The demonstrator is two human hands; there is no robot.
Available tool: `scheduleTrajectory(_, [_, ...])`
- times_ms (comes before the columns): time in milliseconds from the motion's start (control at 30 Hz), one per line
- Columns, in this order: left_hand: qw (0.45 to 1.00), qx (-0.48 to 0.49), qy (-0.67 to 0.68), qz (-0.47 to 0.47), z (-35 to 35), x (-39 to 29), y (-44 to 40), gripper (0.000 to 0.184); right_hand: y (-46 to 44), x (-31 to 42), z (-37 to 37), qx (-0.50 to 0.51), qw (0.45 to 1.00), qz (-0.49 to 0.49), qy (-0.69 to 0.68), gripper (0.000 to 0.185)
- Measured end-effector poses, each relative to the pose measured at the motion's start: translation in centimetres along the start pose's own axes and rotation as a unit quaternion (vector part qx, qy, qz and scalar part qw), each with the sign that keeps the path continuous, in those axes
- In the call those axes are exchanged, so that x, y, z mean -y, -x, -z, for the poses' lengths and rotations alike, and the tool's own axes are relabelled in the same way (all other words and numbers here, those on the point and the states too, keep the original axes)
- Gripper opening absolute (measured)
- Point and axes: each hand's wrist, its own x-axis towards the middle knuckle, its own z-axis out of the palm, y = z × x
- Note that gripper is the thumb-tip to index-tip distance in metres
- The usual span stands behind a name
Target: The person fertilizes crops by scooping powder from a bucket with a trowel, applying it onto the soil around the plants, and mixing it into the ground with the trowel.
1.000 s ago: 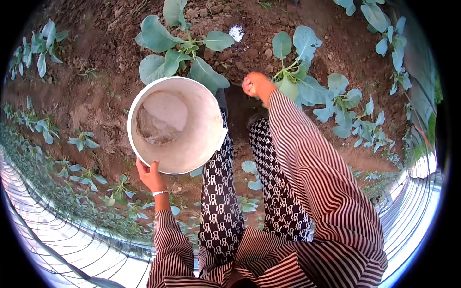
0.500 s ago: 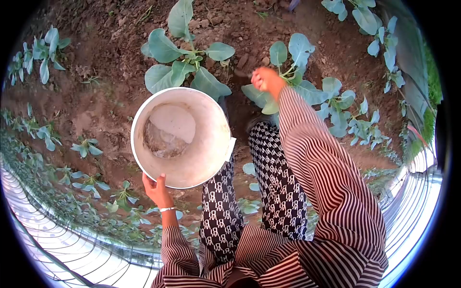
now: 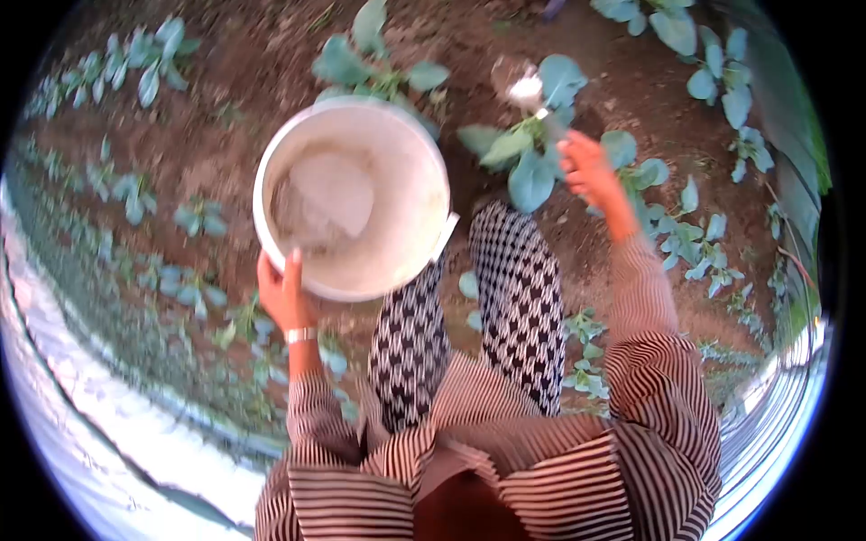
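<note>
My left hand grips the near rim of a white bucket, thumb over the edge and fingers outside. The bucket is tilted so its inside shows; greyish-brown matter lies at the bottom, and I cannot tell if it is wet or dry. My right hand is closed around the handle of a spoon, blurred by motion. A bright white patch shows at its far end, over a broad-leaved, cabbage-like plant.
Another leafy plant stands behind the bucket, partly covered by it. More plants grow in rows on brown soil. My legs stand between rows. Pale sheeting curves along the lower left edge.
My right hand has moved right and toward me, and the white patch at the spoon's end now shows. The view has shifted; the bucket, still in my left hand, appears slightly higher.
</note>
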Motion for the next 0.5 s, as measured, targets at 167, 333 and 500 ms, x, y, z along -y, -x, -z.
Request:
scheduleTrajectory(167, [0.996, -0.031, -0.025, -0.085, 0.6, -6.1, 3.0, 0.042, 10.6, 3.4, -1.6, 0.208, 0.964, 0.088, 0.141, 0.042])
scheduleTrajectory(333, [0.981, 0.012, -0.043, -0.19, -0.1, -13.5, 7.6, 0.049, 11.2, 2.6, -10.4, 0.199, 0.92, 0.118, 0.316, 0.019])
scheduleTrajectory(500, [0.958, 0.069, -0.029, -0.277, -2.6, -17.7, 12.2, 0.056, 1.3, -2.3, -15.5, 0.174, 0.938, 0.161, 0.254, 0.024])
